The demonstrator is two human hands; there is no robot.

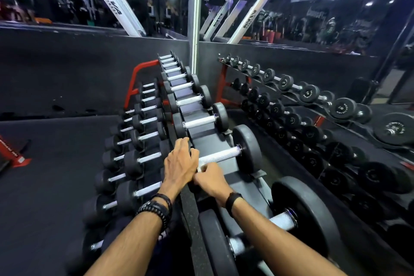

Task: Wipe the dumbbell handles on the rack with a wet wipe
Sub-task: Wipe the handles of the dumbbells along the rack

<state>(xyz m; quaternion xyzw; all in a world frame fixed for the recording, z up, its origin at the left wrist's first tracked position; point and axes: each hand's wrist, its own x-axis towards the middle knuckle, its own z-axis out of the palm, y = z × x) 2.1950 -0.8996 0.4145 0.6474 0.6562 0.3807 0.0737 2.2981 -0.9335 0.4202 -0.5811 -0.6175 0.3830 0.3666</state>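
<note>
Gripping a wipe (202, 166) on one dumbbell handle (218, 155), the right hand (209, 180) works beside the left hand (180, 162), curled over that dumbbell's near end, two wrists banded.

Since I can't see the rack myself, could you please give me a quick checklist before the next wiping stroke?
1. Wet wipe in right hand: ok, pinched at the handle's near end.
2. Left hand steadying the dumbbell's left head: ok.
3. Dumbbell handle free ahead of the wipe: ok.
4. Dumbbell seated in rack: ok.
5. Wipe still damp: cannot tell.
6. Farther handles already wiped: cannot tell.
</note>
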